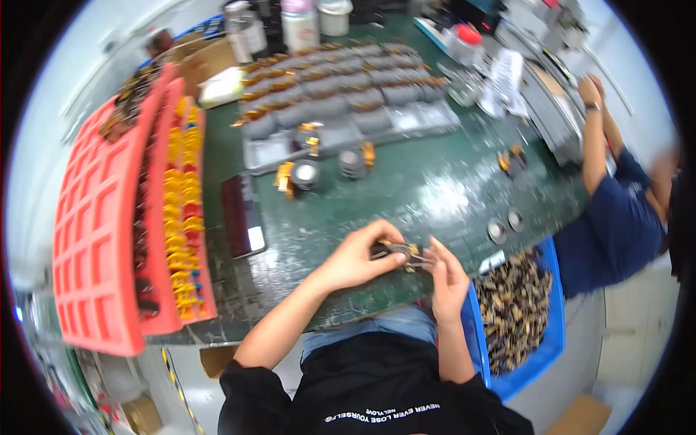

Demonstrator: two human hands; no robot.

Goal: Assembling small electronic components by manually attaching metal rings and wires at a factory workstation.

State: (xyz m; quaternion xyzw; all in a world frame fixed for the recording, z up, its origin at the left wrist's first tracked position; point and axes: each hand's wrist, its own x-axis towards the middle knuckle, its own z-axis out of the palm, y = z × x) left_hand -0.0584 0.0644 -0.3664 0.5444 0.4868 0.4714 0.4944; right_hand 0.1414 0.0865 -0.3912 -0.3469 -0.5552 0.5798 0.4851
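My left hand and my right hand meet over the near edge of the green table. Between their fingertips they hold one small black and amber wound part. The left fingers pinch its left end, the right fingers its right end. Three similar parts stand loose on the table farther out. A blue bin full of such parts sits just right of my right hand.
A grey tray with rows of parts lies at the back. Red plastic trays with yellow pieces line the left edge. A dark phone lies beside them. Another person in a blue shirt works at the right. Bottles stand at the far edge.
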